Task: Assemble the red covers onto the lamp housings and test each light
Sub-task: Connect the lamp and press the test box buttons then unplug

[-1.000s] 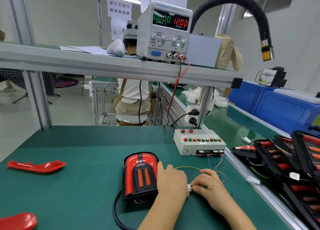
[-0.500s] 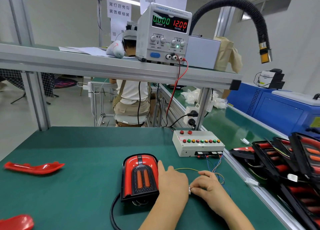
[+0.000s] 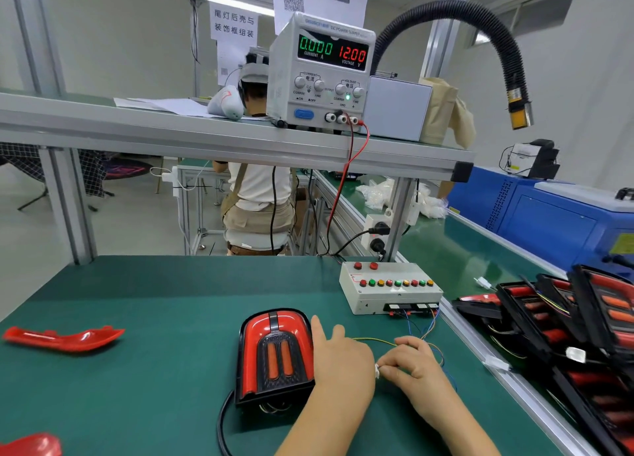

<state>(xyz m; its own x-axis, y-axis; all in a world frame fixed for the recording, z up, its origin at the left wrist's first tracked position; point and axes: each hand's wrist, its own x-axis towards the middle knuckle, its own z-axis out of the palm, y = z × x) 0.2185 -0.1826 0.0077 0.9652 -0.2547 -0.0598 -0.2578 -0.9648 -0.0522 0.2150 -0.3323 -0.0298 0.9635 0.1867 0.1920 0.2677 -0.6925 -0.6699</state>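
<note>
Lamp housing [image 3: 274, 352] with its red cover fitted lies flat on the green bench [image 3: 154, 301], near the front edge, its lights dark. The left hand [image 3: 343, 363] rests against the lamp's right side, fingers stretched out straight. Just beside it, the right hand [image 3: 415, 366] has its fingers curled, pinching a small white connector [image 3: 377, 370] between the two hands. Thin coloured wires [image 3: 374, 340] run from there to the button box [image 3: 391, 292] behind. A loose red cover [image 3: 65, 337] lies well apart at the left.
</note>
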